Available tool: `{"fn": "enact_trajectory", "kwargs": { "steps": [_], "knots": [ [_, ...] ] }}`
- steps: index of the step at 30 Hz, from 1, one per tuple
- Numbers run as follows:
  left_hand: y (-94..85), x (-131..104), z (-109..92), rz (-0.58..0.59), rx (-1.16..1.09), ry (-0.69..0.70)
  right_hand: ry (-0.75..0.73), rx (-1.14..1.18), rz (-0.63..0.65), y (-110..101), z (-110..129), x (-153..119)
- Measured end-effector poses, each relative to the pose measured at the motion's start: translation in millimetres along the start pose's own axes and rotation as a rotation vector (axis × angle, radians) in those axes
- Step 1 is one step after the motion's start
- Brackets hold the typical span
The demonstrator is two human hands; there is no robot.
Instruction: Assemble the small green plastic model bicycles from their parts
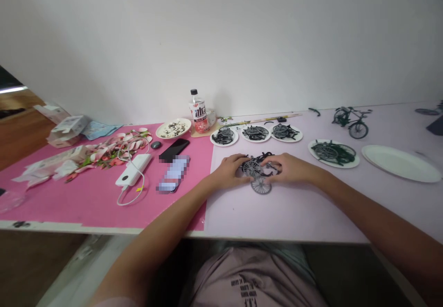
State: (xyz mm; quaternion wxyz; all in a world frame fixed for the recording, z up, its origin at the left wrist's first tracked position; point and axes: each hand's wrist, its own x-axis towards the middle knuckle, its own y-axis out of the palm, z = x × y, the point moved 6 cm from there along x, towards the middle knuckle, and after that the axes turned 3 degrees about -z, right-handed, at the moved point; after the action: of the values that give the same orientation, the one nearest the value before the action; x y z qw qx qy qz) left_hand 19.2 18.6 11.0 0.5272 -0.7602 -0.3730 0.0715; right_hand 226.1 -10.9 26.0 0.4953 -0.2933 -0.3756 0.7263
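Observation:
A pile of dark model bicycle parts point(252, 167), with grey spoked wheels among them, lies on the pale sheet in front of me. My left hand point(231, 172) curls round the pile's left side, thumb toward me and fingers on the far side. From the right, my right hand point(279, 168) wraps its fingers and thumb about the other side. One loose wheel point(261, 186) sticks out from the pile toward me, below my hands. Just beyond, several small plates hold similar parts, the nearest being a plate point(244, 137) of wheels.
At right stand an assembled model bicycle point(351, 121), a plate of green and black parts point(334, 153) and white plates point(401, 163). Leftward are a drink bottle point(200, 113), a bowl point(173, 128), phones point(175, 150), a white power bank point(134, 171) and pink petals point(117, 149). A wall closes the back.

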Motion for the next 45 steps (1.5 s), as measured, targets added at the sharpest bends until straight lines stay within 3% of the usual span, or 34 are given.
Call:
{"fn": "enact_trajectory", "kwargs": {
  "steps": [8, 18, 25, 30, 45],
  "knots": [
    [1.8, 2, -4, -0.006, 0.054, 0.015, -0.029, 0.036, 0.013, 4, -9, 6],
    [1.5, 3, 5, -0.052, -0.004, 0.01, -0.031, 0.207, -0.305, -14, -22, 6],
    [-3.0, 0, -6, 0.05, 0.019, 0.036, 0.079, -0.016, -0.236, -15, -36, 8],
    [-2.5, -1, -4, 0.053, 0.022, 0.047, 0.176, -0.155, -0.17, -14, -47, 8],
    [-3.5, 3, -3, 0.02, -0.001, -0.007, 0.115, 0.021, -0.069, -13, -48, 9]
  ]
}}
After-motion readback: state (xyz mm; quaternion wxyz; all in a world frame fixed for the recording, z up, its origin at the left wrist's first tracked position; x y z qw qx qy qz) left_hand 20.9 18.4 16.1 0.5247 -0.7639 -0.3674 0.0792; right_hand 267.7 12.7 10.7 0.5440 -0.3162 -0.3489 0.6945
